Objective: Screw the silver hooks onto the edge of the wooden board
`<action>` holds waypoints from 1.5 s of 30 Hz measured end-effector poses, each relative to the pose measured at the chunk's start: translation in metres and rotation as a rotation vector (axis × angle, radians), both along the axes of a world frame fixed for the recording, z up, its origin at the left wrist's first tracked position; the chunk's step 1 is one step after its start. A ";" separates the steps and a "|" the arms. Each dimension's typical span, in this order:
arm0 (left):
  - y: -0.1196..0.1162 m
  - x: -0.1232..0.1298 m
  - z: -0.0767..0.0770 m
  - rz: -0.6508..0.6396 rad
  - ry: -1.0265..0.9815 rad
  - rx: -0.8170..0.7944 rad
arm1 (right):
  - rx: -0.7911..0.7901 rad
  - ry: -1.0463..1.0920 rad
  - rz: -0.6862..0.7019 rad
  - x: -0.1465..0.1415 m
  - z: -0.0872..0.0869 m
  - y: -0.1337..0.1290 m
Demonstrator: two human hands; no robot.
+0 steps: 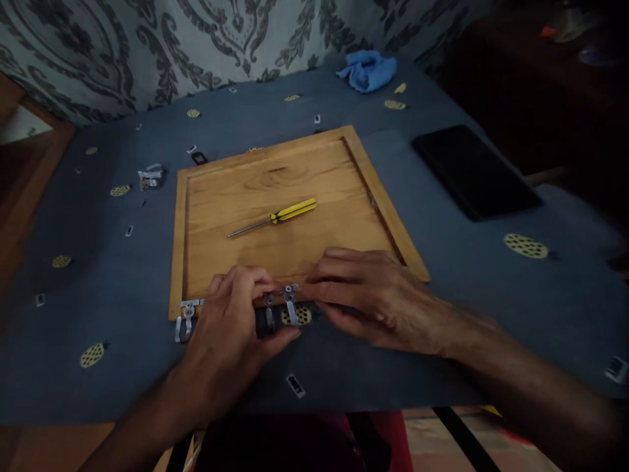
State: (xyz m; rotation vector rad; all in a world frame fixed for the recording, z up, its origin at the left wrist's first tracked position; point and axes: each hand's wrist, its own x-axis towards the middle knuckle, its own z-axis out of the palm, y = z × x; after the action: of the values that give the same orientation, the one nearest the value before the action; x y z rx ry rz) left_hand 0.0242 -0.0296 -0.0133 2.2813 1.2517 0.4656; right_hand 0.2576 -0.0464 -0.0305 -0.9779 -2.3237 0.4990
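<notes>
A framed wooden board (275, 177) lies flat on the cloth, its front edge between my hands. Along that edge sit several silvery metal hooks, one at the left corner (187, 320) and another in the middle (291, 305). My left hand (233, 321) rests its curled fingers on the edge beside the middle hooks, the thumb stretched apart below. The fingertips of my right hand (368, 295) close on the right side of the middle hook's plate. A screwdriver with a yellow and black handle (295, 210) lies on the board, touched by neither hand.
The table has a dark blue cloth (122, 275) with a pineapple print. Loose metal hooks (151, 176) lie left of the board, and a dark hanger loop (199, 158) shows at its back edge. A black flat tablet-like object (474, 170) and a blue rag (367, 71) lie farther off.
</notes>
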 end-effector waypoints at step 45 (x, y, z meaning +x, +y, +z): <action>0.004 0.000 0.003 -0.093 0.004 -0.003 | -0.080 0.966 -0.649 -0.022 0.041 0.011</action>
State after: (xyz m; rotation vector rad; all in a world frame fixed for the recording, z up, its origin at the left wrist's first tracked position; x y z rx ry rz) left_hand 0.0242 -0.0254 -0.0101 2.3280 1.1416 0.4254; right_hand 0.2360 -0.0357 0.0101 -1.1165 -1.0721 0.6042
